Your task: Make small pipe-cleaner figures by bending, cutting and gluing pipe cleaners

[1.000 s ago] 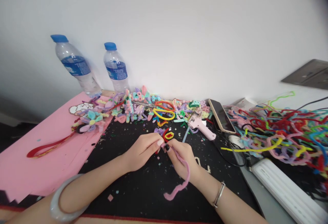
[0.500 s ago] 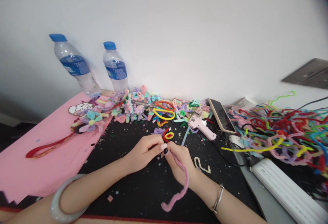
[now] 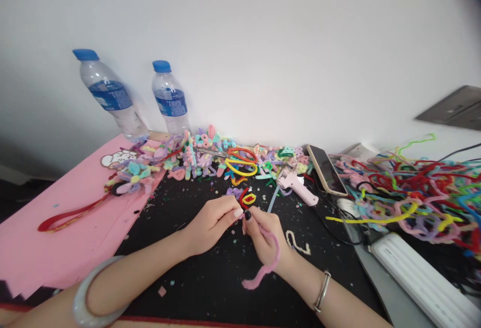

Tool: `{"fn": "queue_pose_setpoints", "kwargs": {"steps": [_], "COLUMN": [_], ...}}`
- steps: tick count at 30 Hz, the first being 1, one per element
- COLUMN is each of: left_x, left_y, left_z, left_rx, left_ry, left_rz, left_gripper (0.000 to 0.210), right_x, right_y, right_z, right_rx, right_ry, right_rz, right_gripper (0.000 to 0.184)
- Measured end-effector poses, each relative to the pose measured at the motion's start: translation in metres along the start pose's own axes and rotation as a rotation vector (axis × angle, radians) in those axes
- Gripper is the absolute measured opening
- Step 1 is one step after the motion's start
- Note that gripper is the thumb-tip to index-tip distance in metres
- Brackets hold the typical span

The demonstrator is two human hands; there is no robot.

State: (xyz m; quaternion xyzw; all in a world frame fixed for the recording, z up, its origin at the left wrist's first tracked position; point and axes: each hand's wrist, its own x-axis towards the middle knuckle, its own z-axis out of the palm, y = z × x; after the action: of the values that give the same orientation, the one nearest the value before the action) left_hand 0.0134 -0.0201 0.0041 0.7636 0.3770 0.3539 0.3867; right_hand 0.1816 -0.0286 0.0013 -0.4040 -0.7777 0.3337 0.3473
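Observation:
A fuzzy pink pipe cleaner [image 3: 273, 263] runs from between my fingertips, over my right palm, and hangs in a curve with its loose end towards me. My left hand [image 3: 218, 223] is closed, thumb and forefinger pinching the pipe cleaner's worked end. Right beside it my right hand [image 3: 265, 233] is closed on the same strand, its dark-nailed thumb on top. What the fingertips hold between them is mostly hidden. Just beyond my hands lie a red and yellow pipe-cleaner loop [image 3: 248, 199] and a purple fuzzy piece [image 3: 233, 193].
Behind are scissors [image 3: 241, 161], a pink glue gun [image 3: 298, 188], a phone [image 3: 326, 169] and heaped fuzzy shapes [image 3: 205, 155]. Two water bottles [image 3: 171, 100] lean on the wall. Tangled pipe cleaners [image 3: 406, 188] and a white power bank [image 3: 421, 278] lie right; pink sheets [image 3: 75, 188] left.
My right hand has shifted slightly away from my left, its thumb turning. The hanging pink tail has drawn up and swung a little to the right.

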Motion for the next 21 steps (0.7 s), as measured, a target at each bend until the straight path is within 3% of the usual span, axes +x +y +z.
{"fn": "queue_pose_setpoints", "kwargs": {"steps": [16, 21], "left_x": [-0.0009, -0.0006], "left_y": [-0.0021, 0.0013], "left_z": [0.0013, -0.0013], "left_rx": [0.156, 0.102], "left_ry": [0.019, 0.022], "left_rz": [0.073, 0.001], "left_gripper": [0.026, 0.026], "right_x": [-0.0041, -0.0032], "right_y": [-0.0020, 0.0003], "right_z": [0.0030, 0.0004], "right_rx": [0.087, 0.016], "right_ry": [-0.021, -0.003], "right_rz": [0.015, 0.085], "right_gripper": [0.024, 0.025]}}
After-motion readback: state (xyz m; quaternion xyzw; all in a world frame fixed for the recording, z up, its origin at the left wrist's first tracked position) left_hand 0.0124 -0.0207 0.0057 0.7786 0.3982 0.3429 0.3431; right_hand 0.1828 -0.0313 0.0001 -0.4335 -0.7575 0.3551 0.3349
